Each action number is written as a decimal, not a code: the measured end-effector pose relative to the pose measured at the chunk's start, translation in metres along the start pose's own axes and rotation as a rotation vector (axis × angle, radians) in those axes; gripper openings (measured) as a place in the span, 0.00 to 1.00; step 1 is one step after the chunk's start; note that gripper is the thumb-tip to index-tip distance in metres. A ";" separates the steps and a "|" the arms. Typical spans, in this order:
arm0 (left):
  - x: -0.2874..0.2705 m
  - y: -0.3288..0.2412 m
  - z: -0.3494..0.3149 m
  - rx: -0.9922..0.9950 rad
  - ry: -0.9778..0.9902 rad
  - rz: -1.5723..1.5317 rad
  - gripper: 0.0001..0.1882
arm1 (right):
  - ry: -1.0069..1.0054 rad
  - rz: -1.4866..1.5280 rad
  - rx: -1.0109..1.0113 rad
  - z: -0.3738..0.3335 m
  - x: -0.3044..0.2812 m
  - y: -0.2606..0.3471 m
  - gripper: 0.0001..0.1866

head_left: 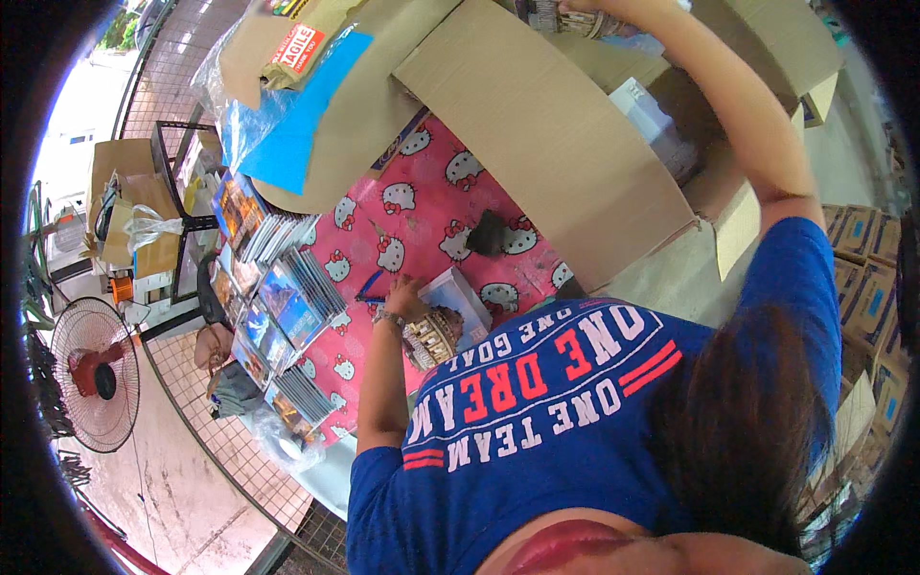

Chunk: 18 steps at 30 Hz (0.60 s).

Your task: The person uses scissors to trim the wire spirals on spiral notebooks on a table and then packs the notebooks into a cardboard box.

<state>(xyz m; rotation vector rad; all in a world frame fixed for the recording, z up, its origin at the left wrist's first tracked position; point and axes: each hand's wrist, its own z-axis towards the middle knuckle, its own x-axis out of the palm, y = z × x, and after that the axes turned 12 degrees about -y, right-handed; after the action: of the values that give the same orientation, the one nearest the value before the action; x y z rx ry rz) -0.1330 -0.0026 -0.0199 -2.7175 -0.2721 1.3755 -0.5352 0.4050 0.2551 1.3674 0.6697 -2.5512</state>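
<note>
On the pink table cover, my left hand (406,301) lies low, a watch on its wrist, with its fingers loosely stretched out. It is at the edge of a white packet (460,299) with a picture of an arched stone building, close to my chest. My right arm reaches up and away to the right. At the top edge of the view my right hand (613,7) is closed on a similar packet with an arched building picture (579,23), over an open cardboard box; the frame cuts part of that hand off.
Stacks of flat picture packets (287,299) line the table's left side. A large cardboard flap (546,134) crosses the middle. Blue sheet (305,125) and clear plastic lie at the back left. A standing fan (96,374) is at left; stacked cartons (867,287) rise at right.
</note>
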 end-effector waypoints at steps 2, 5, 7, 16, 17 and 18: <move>-0.024 -0.001 -0.025 0.049 -0.238 -0.073 0.41 | -0.186 0.049 -0.138 0.003 -0.061 -0.003 0.28; -0.137 -0.057 -0.043 0.060 -0.609 -0.606 0.37 | -0.034 0.288 -0.067 0.002 -0.181 0.011 0.28; -0.210 -0.095 -0.050 0.287 -0.789 -1.281 0.36 | -0.066 0.511 -0.212 -0.009 -0.241 0.022 0.29; -0.202 -0.141 -0.117 0.178 -0.801 -1.807 0.31 | 0.525 0.842 -0.737 -0.001 -0.206 0.184 0.27; -0.186 -0.137 -0.113 0.077 -0.801 -1.874 0.31 | 0.527 0.763 -0.751 -0.007 -0.192 0.202 0.26; -0.165 -0.126 -0.114 -0.017 -0.744 -1.979 0.31 | 0.405 0.828 -0.781 -0.016 -0.176 0.217 0.26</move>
<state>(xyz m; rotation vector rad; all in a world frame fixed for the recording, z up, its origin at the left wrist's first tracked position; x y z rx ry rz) -0.1519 0.0896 0.1977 -0.5852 -2.0264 1.1849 -0.3475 0.2104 0.3256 1.4246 0.8043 -1.1975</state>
